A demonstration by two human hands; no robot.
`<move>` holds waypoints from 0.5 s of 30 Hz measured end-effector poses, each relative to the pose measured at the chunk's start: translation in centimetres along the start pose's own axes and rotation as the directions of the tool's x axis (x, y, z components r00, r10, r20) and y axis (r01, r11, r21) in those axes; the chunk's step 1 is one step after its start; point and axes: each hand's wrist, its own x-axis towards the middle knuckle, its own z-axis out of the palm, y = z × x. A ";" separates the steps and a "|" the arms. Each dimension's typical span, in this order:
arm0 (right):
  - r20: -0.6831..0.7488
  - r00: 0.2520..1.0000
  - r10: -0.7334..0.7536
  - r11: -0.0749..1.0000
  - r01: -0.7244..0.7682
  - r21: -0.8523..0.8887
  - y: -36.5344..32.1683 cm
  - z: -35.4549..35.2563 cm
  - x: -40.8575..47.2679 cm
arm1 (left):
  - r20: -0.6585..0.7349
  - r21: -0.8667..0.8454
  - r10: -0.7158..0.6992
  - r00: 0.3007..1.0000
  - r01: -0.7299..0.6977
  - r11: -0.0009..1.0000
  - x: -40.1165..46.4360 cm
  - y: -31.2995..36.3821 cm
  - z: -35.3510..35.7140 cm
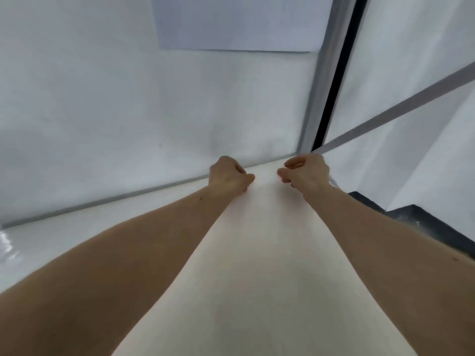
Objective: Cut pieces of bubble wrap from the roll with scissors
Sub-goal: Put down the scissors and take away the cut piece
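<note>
Two hands, left hand (228, 174) and right hand (305, 173), closed at frame centre on pale bubble wrap (259, 253), judged light, soft, best pinched at its edge.

Two bare arms reach forward over a big sheet (259, 265) that spreads from near to far. The left hand (228, 176) and the right hand (305, 173) sit side by side at the sheet's far edge, a little apart. Behind them stands a wall (128, 104). A post (321, 80) stands far right.
</note>
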 end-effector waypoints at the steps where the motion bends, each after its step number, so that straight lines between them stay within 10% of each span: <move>1: -0.001 1.000 -0.003 1.000 0.003 -0.015 0.1 0.0 0.8 | 0.004 0.029 0.011 1.000 -0.012 1.000 0.7 0.2 0.5; 15: -0.026 0.999 -0.042 0.965 0.034 -0.259 0.6 2.6 6.2 | -0.064 0.342 0.179 0.982 -0.147 0.928 4.7 1.0 3.0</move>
